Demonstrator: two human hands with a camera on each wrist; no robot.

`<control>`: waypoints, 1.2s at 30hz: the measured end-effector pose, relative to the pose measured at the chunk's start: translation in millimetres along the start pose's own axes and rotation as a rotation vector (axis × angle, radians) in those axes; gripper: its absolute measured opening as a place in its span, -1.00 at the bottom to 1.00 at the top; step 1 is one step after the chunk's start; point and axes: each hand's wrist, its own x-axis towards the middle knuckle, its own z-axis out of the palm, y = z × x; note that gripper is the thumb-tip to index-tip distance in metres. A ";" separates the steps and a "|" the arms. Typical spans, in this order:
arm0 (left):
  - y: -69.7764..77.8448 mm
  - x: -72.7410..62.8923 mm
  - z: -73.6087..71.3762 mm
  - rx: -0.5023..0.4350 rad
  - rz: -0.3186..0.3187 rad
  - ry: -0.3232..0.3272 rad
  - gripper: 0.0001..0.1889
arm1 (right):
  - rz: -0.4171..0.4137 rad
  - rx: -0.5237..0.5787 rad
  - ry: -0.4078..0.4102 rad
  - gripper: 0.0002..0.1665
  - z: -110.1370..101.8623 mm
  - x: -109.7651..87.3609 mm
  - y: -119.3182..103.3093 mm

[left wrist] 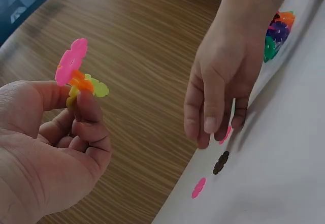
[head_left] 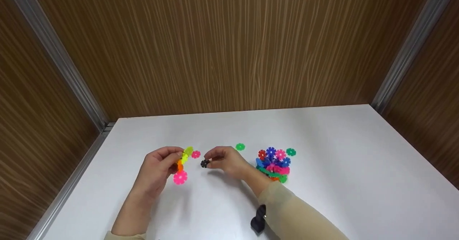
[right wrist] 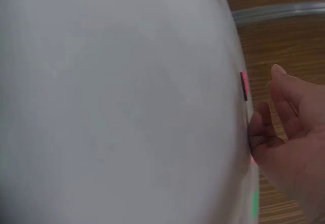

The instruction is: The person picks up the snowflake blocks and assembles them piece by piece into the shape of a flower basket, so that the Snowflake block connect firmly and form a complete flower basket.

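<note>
My left hand [head_left: 157, 170] pinches a small chain of joined plastic snowflake discs [left wrist: 81, 84] between thumb and fingertips, held up off the table. The chain runs from a pink disc [head_left: 180, 177] through orange to yellow ones [head_left: 188, 151]. Over the table, my right hand [head_left: 226, 161] reaches down with thumb and fingers apart; nothing shows between them in the right wrist view. Just below its fingertips a black disc [left wrist: 221, 163] lies on the table, overlapped by the fingers in the head view. Beside it is a loose pink disc [head_left: 195, 154].
To the right stands a multicoloured cluster of joined discs [head_left: 272, 164]. Loose green discs lie behind it [head_left: 291, 152] and beyond my right hand [head_left: 240, 147]. A dark object [head_left: 259, 220] is near my right sleeve. Wood-grain panels [head_left: 229, 46] enclose the white table [head_left: 340, 161].
</note>
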 end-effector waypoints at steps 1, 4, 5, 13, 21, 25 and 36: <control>0.0 0.2 0.6 0.000 -0.003 0.000 -0.81 | 0.005 -0.010 -0.006 -0.70 0.2 2.5 1.5; -1.3 0.9 3.3 -0.003 -0.013 -0.008 -0.81 | 0.004 -0.058 -0.028 -0.67 0.5 8.0 4.7; -1.9 1.1 4.1 -0.006 -0.013 -0.015 -0.81 | 0.001 -0.079 -0.035 -0.66 0.7 9.2 5.4; -3.9 1.2 9.3 0.007 -0.013 -0.039 -0.82 | -0.021 -0.210 -0.094 -0.63 -1.1 7.9 7.9; -6.7 -0.3 10.7 0.016 -0.008 -0.054 -0.82 | -0.049 -0.281 -0.182 -0.62 -6.3 -5.5 9.2; -10.0 -0.3 15.1 0.013 -0.013 -0.071 -0.82 | -0.044 -0.315 -0.210 -0.69 -8.4 -20.0 7.9; -25.8 -1.8 39.7 0.095 -0.058 -0.183 -0.77 | -0.032 0.127 -0.108 -0.74 -38.6 -75.3 -2.8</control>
